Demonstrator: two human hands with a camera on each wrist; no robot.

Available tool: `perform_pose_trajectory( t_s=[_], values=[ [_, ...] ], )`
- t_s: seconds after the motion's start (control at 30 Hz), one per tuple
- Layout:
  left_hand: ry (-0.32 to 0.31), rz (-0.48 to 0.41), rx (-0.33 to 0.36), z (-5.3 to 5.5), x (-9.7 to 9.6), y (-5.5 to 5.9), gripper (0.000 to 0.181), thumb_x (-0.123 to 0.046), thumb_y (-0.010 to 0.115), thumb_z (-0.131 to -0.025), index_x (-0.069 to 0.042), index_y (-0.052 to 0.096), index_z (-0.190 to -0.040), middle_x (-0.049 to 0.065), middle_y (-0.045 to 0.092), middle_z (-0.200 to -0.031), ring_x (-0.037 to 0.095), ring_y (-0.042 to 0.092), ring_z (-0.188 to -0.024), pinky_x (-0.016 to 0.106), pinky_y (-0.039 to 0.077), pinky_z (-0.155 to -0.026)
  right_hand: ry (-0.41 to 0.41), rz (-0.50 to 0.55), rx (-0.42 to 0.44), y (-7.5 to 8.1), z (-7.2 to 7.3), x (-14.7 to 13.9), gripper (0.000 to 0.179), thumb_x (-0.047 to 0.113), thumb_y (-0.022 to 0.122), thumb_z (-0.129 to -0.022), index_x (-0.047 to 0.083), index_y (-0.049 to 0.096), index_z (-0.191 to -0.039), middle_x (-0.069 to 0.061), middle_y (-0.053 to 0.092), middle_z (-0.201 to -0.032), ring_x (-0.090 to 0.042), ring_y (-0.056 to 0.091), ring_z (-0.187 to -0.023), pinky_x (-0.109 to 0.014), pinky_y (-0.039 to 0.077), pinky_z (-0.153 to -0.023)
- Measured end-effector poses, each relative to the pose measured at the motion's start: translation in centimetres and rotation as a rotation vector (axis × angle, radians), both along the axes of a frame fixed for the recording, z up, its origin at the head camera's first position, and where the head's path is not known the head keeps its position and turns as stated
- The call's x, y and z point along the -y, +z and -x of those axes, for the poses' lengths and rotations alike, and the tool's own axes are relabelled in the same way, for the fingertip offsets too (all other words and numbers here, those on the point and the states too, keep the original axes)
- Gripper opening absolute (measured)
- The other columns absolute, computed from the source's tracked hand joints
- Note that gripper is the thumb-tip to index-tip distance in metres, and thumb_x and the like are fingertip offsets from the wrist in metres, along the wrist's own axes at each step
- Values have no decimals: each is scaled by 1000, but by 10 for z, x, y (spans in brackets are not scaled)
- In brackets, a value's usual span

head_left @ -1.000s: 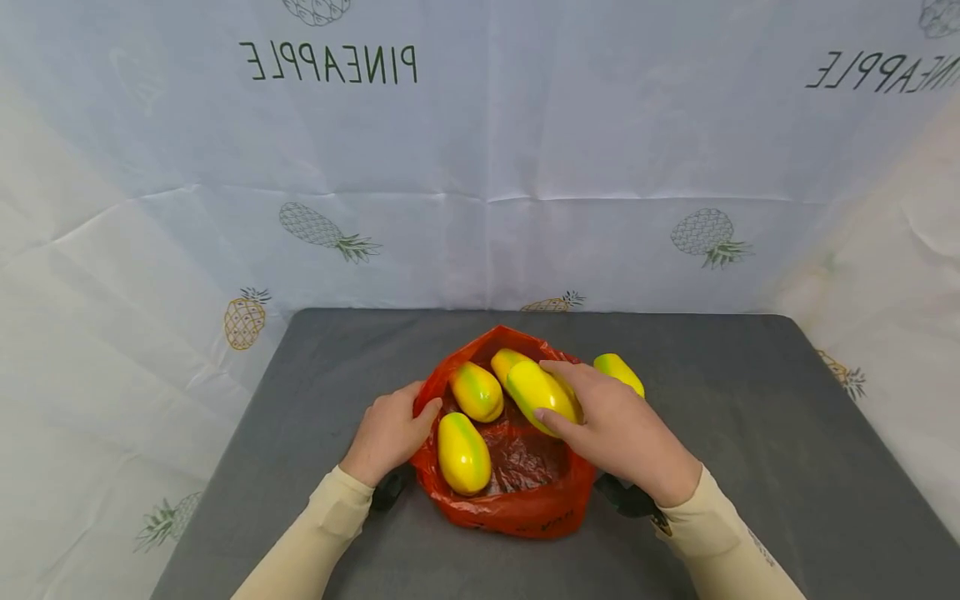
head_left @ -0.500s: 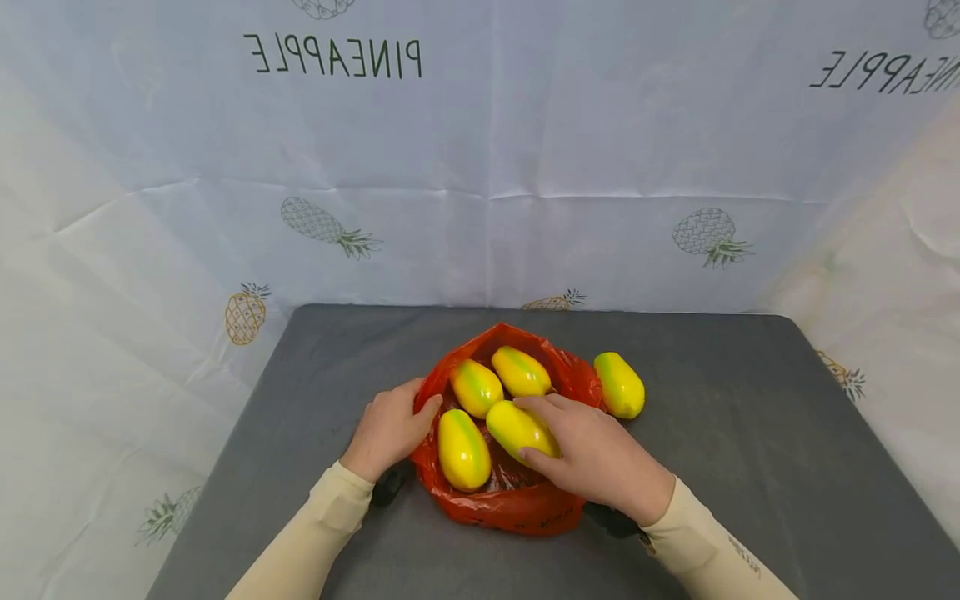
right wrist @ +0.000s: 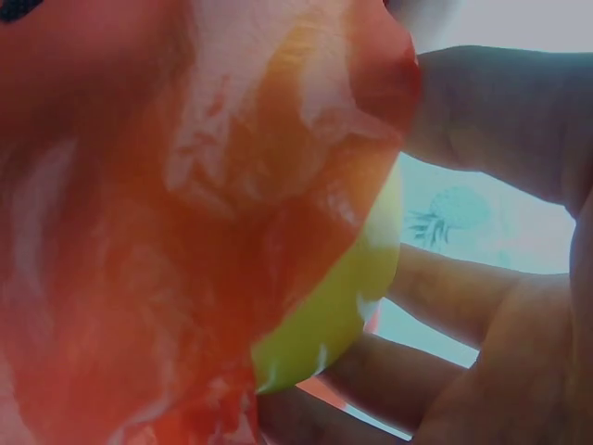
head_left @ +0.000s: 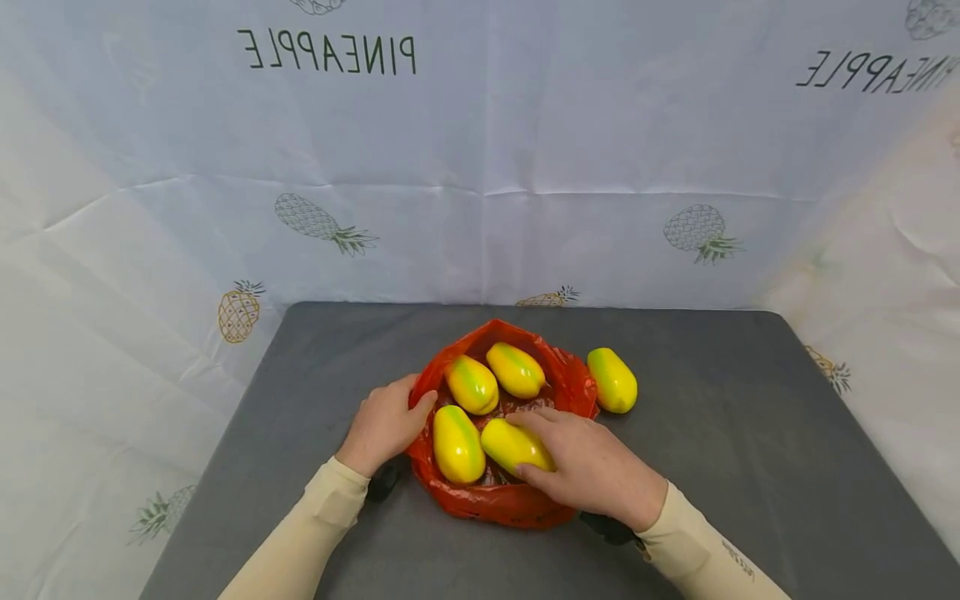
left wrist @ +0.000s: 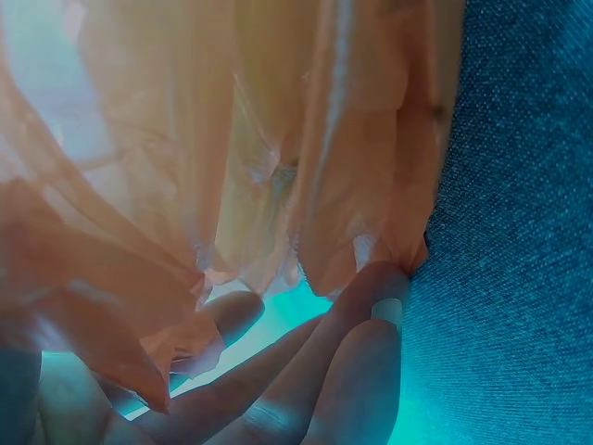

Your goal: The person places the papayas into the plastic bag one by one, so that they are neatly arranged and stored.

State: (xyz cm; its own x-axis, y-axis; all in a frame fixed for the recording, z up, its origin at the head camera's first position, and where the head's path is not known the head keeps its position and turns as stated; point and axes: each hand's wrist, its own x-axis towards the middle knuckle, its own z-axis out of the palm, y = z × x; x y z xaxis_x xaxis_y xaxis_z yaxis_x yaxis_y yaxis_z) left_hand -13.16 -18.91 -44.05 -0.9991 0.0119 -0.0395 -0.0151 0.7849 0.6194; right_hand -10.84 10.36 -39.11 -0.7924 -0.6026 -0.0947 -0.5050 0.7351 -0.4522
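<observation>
A red plastic bag [head_left: 517, 508] stands mouth-up on the dark table, its rim rolled wide. My left hand [head_left: 384, 423] holds the bag's left rim, thumb over the edge; in the left wrist view its fingers [left wrist: 357, 371] lie at the thin film. In the bag's front right, my right hand [head_left: 592, 462] grips a yellow papaya [head_left: 513, 446] with thumb and fingers. In the right wrist view, bag film covers much of that papaya [right wrist: 334, 320]. Three other green-streaked papayas lie in the bag: one at front left [head_left: 459, 446], one behind it [head_left: 472, 385] and one at the back [head_left: 516, 370].
Another yellow papaya [head_left: 613, 381] lies on the table just outside the bag's right rim. The dark table [head_left: 720, 442] runs back to a pale hanging cloth [head_left: 600, 117] printed with pineapples, which also encloses the sides.
My right hand has carried its papaya from the bag's back right toward the front, lowering it among the others. The left hand keeps its place on the rim.
</observation>
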Motion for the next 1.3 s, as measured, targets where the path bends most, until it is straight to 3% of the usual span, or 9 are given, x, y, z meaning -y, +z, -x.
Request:
perform_pose_trajectory(
  t_s=[0.17,0.43,0.9,1.3],
  values=[
    [-2,11,1,1,0,1,26,-31,68,-105,-9,73,-118,2,67,-79,18,60,-68,32,55,-66,15,4,-1,-2,1,-1,57,38,79,-97,22,62,-149,1,67,-148,-24,62,-143,-51,55,-112],
    [-1,19,7,1,0,1,27,-32,68,-106,-9,72,-118,1,64,-75,19,59,-65,31,51,-62,47,-23,2,-4,1,-2,52,36,79,-96,23,66,-145,8,71,-138,-8,65,-112,-41,58,-99],
    [6,19,18,3,0,-1,28,-32,68,-105,-8,72,-119,1,64,-76,18,58,-64,30,51,-60,86,-50,63,-4,5,-1,52,30,80,-94,17,67,-143,5,72,-136,-10,66,-113,-43,59,-102],
    [6,30,5,1,-1,-3,31,-33,70,-104,-8,72,-122,2,71,-84,17,60,-66,34,58,-66,85,-90,101,-13,7,2,53,32,81,-93,19,67,-143,2,71,-138,-11,67,-110,-42,59,-100]
  ],
)
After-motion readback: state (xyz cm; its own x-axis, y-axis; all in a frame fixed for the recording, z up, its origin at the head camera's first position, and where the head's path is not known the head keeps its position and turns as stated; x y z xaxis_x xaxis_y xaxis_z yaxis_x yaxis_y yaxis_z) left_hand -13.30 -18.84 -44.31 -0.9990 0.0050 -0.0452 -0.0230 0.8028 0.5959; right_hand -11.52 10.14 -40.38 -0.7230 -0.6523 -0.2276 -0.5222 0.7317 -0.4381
